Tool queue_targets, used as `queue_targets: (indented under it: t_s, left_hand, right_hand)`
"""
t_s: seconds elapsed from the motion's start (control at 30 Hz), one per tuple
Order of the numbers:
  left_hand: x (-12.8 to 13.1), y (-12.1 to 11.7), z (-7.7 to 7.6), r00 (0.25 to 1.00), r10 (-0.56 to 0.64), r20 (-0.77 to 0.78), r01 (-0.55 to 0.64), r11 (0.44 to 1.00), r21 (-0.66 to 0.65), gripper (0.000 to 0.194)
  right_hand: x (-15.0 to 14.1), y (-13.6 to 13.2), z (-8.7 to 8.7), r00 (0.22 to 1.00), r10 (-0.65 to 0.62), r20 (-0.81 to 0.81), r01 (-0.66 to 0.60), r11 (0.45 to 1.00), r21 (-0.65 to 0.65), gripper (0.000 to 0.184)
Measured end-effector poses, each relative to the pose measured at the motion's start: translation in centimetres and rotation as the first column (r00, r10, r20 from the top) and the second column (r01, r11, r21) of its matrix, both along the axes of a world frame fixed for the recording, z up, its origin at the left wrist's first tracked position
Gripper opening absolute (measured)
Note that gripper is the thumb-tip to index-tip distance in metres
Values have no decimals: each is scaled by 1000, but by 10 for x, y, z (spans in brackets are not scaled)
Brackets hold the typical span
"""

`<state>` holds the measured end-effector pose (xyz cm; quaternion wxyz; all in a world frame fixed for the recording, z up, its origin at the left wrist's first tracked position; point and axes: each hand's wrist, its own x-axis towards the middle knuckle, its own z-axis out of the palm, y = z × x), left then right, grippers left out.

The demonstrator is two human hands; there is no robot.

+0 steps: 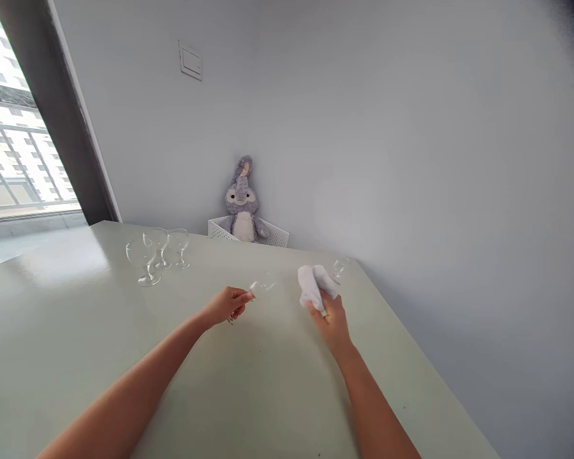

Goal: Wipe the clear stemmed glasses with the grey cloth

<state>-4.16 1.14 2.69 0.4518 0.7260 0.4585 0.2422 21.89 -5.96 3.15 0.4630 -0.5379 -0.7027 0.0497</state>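
My left hand [229, 304] is closed in a pinch on the foot of a clear stemmed glass [264, 282], which is tilted with its bowl toward the right. My right hand [331, 317] grips a bunched white cloth [312, 285], a short distance right of that glass and apart from it. Just behind the cloth stands another clear glass [340, 266], its lower part partly covered by the cloth. Over on the left of the table, three stemmed glasses stand upright together, the nearest glass [142, 258] a little in front of the others.
The pale table [210, 389] meets the wall at its right edge. Behind its far edge, a purple-grey plush toy [242, 204] sits in a white perforated basket [278, 236]. A light switch [191, 62] is on the wall, and a window [23, 153] is at left.
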Motion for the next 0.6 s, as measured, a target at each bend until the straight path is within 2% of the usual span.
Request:
queue_targets:
  t_s: [0.07,0.1,0.17,0.2,0.27,0.33,0.4,0.43,0.47,0.53,0.6]
  left_hand:
    - [7,-4,-4,997,34,-71,-32,999,30,45]
    - [11,-9,-7,993,24,-118,-15,997,73,41]
    - [22,-20,-11,975,-12,-224,66,970,234,31]
    - [27,-26,-13,962,-27,-272,121,933,338,28]
    - [36,-37,-16,941,-41,-335,221,826,519,30]
    - [42,-45,-19,932,-52,-358,278,739,614,32]
    - [45,-49,-21,937,-57,-344,281,707,649,32]
    - [47,-50,-22,945,-39,-324,254,713,654,34]
    - [48,-50,-24,953,-13,-303,215,733,646,38]
    - [50,-50,-27,963,50,-264,119,800,587,45]
    - [54,-50,-29,972,113,-205,6,864,503,48]
  right_hand:
    - [-21,-8,3,973,148,179,-163,984,69,45]
    - [-32,-12,4,941,215,260,-239,969,64,48]
    - [-52,-16,4,900,266,346,-295,955,33,44]
    - [-58,-16,3,904,260,340,-281,960,13,39]
    - [-59,-12,-1,955,217,200,-210,976,-51,28]
    - [-49,-4,-7,974,170,-150,-199,959,-204,21]
    - [-36,5,-13,862,90,-499,-290,895,-338,27]
    - [-31,9,-15,795,52,-605,-338,865,-370,31]
    - [-28,12,-18,734,20,-679,-372,849,-377,34]
    - [-32,16,-23,587,-41,-809,-396,856,-332,37]
    - [-45,14,-27,337,-91,-937,-432,870,-240,38]
